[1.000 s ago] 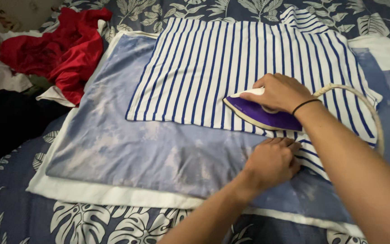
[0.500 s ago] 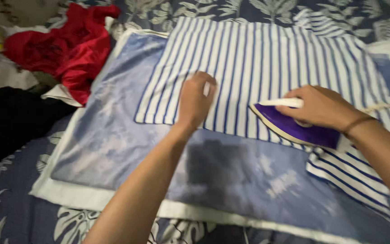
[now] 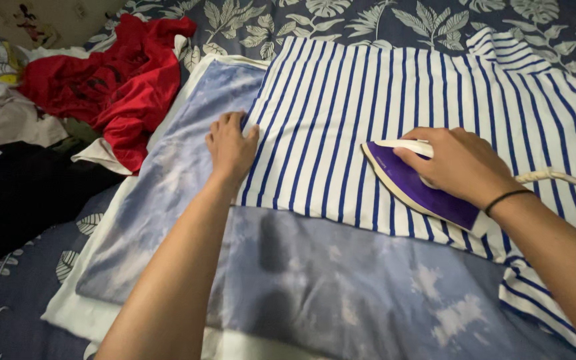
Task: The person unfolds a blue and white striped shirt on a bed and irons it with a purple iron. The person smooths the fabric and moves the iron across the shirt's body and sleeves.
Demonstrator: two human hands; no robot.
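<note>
A white shirt with blue stripes (image 3: 341,113) lies flat on a pale blue mottled cloth (image 3: 168,200). My right hand (image 3: 458,163) grips the handle of a purple and white iron (image 3: 415,183), which rests on the shirt's lower right part, nose pointing left. Its beige cord (image 3: 568,181) runs off to the right. My left hand (image 3: 230,143) lies flat, fingers together, on the shirt's left edge, pressing the fabric down.
A crumpled red garment (image 3: 111,83) lies at the upper left beside white clothes (image 3: 1,100) and a dark pile (image 3: 21,193). Everything rests on a dark blue bedsheet with a leaf print (image 3: 341,17). A white layer (image 3: 78,313) edges the blue cloth.
My left hand moved from the shirt's lower right hem, across its middle, to the left edge. The iron shifted slightly to the right on the shirt.
</note>
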